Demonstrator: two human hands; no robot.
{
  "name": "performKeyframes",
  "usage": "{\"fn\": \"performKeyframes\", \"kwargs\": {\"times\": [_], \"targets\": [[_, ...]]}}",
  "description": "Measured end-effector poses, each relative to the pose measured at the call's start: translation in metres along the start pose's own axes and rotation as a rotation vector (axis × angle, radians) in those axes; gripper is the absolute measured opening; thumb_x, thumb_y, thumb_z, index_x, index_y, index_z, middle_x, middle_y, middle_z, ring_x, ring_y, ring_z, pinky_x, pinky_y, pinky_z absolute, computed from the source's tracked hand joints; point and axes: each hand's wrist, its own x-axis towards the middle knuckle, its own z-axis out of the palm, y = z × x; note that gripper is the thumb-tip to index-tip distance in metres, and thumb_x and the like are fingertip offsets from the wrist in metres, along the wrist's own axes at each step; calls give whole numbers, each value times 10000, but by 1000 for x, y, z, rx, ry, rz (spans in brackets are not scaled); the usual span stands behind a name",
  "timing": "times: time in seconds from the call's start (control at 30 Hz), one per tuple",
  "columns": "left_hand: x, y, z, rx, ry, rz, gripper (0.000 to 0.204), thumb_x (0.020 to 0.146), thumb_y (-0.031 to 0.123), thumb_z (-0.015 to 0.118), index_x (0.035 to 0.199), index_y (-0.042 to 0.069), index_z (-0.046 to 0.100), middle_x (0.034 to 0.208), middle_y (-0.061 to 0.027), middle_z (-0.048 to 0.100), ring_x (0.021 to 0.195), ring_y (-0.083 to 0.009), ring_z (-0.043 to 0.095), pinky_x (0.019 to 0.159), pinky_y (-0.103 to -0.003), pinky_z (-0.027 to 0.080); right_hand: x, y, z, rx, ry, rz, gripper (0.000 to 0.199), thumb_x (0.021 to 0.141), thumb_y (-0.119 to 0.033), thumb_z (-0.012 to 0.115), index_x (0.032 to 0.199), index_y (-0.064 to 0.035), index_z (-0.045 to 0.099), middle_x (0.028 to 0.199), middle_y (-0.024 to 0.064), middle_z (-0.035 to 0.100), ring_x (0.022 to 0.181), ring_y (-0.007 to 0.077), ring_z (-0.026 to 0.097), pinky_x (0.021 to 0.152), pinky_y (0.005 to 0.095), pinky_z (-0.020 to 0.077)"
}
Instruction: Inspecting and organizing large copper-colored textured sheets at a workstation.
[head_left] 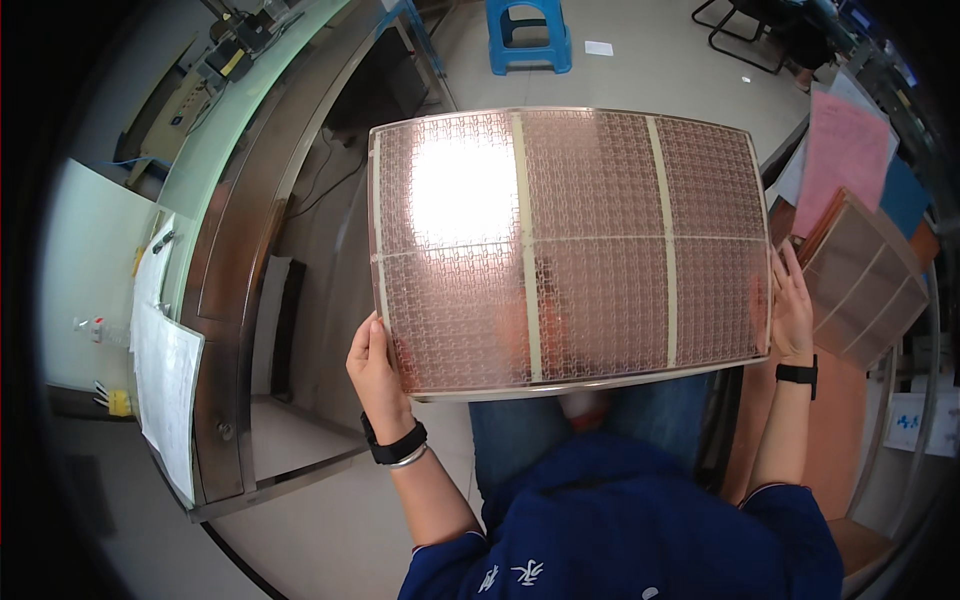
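Note:
A large, shiny copper-coloured printed circuit panel [600, 300] spans the space in front of me, above my lap. Fine repeated traces cover it, split by two pale upright strips and a thin line across. My left hand [378, 362] grips its near left edge, thumb on top and fingers mostly hidden beneath. At the right edge, my right hand [793, 305] holds the panel with its fingers along the side. Bright light glares off the upper left part of the surface.
On the left runs a glass-topped bench [225, 130] bearing white papers [168, 360] and a pen. Similar copper panels [868, 285] lean at the right, beside a pink sheet [845, 150]. Farther off stand a blue stool [528, 38] and a black chair [745, 30].

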Motion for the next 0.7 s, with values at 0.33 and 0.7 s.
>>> {"fn": "performKeyframes", "kwargs": {"times": [0.33,0.7], "targets": [[19,31,2,-37,-338,-177,361,927,223,479,1151,-53,537,957,-80,641,800,-103,601,707,-213,480,-26,-34,-50,4,11,71,314,909,-161,482,1162,24,471,849,-8,588,708,36,536,655,185,461],[-4,42,59,-906,-450,-46,523,954,385,343,1353,49,301,1357,-135,372,1242,-285,378,1026,-427,338,-25,8,-37,443,179,67,233,946,-149,393,1086,-25,532,852,28,611,767,99,607,672,200,507]]}}
